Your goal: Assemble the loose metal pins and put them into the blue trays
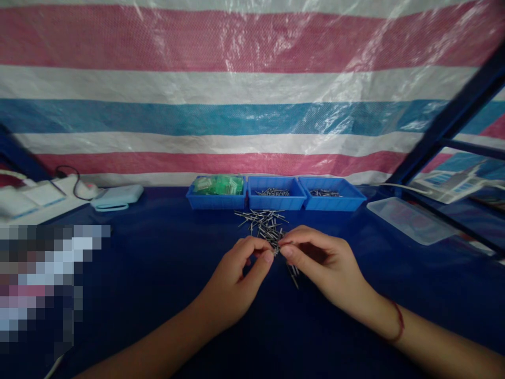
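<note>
No readable text.
The printed sheet (452, 181) at the right of the frame is too blurred to read; the lower left of the frame is pixelated beyond reading.

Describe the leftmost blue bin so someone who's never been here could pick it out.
At the far side of the dark blue table, in front of the striped sheet, is a row of three blue bins. Take the leftmost bin: it alone shows bright green contents, while its neighbours hold small metal pieces.
</note>
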Tool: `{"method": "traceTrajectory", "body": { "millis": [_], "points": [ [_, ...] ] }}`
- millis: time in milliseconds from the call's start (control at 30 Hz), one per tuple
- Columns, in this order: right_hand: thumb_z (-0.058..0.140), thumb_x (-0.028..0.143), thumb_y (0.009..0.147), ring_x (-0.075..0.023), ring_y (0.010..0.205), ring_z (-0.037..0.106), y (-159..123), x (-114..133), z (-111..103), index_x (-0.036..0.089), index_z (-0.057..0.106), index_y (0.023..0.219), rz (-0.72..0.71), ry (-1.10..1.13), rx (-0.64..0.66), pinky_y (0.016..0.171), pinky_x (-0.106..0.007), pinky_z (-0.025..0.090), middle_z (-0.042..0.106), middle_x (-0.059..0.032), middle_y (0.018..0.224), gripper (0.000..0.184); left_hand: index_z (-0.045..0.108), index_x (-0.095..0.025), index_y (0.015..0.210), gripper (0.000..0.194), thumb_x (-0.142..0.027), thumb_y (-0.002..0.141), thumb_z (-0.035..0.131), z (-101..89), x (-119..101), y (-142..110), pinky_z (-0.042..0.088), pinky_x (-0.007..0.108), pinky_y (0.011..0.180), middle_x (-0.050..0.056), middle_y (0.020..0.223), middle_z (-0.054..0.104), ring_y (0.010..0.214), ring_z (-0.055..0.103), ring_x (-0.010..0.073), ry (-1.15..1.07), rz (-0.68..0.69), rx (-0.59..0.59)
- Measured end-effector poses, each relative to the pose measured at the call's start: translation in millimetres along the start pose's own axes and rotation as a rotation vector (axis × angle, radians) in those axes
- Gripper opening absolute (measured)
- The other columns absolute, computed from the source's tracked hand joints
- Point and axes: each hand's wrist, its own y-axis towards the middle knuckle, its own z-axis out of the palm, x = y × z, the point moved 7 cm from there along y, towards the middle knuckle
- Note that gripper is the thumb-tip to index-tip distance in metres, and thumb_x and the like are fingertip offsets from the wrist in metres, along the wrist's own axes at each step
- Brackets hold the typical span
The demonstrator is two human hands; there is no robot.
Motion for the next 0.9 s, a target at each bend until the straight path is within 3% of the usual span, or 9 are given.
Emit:
{"method": "traceTrajectory", "body": {
  "millis": [200,433,567,833,900],
  "points": [
    [0.06,0.024,0.082,-0.0143,0.071,0.062,0,5,5,0.022,0.068,0.087,-0.042,0.0,0.055,0.062,-0.029,0.05,0.066,-0.0032,0.078,0.01,0.061,-0.021,0.095,0.017,-0.031,0.088,0.048,2.1,0,1,0.044,0.027,0.07,0.0,0.085,0.065,0.077,0.058,0.0152,-0.037,0.015,0.02],
    [0.063,0.023,0.079,-0.0119,0.064,0.058,0,0,2,0.021,0.065,0.079,-0.011,-0.007,-0.014,0.055,-0.024,0.047,0.061,-0.0013,0.072,0.003,0.06,-0.021,0.091,0.013,-0.029,0.086,0.051,-4.6,1,1,0.043,0.026,0.066,0.0,0.083,0.064,0.071,0.055,0.0139,-0.013,0.023,-0.056],
    [0.061,0.023,0.081,-0.0141,0.07,0.06,0,-1,1,0.022,0.066,0.084,-0.035,-0.055,-0.003,0.06,-0.027,0.049,0.063,-0.0029,0.078,0.006,0.059,-0.021,0.091,0.01,-0.026,0.085,0.053,-10.1,-1,1,0.043,0.026,0.066,0.0,0.082,0.062,0.071,0.055,0.0137,0.004,0.048,-0.123],
    [0.054,0.02,0.085,-0.0148,0.077,0.06,0,7,7,0.021,0.066,0.092,-0.198,-0.239,0.101,0.065,-0.029,0.05,0.061,-0.0049,0.088,0.014,0.057,-0.021,0.089,0.007,-0.024,0.083,0.056,-15.6,-8,-3,0.042,0.026,0.067,-0.002,0.079,0.057,0.072,0.054,0.0127,0.037,0.141,-0.192],
    [0.052,0.019,0.086,-0.0151,0.079,0.059,5,14,1,0.02,0.065,0.091,-0.271,-0.301,0.077,0.068,-0.029,0.049,0.061,-0.0051,0.088,0.013,0.054,-0.02,0.094,0.012,-0.024,0.083,0.056,-16.0,-9,-2,0.043,0.026,0.068,-0.002,0.079,0.057,0.072,0.053,0.0129,0.027,0.137,-0.197]
  ]
}}
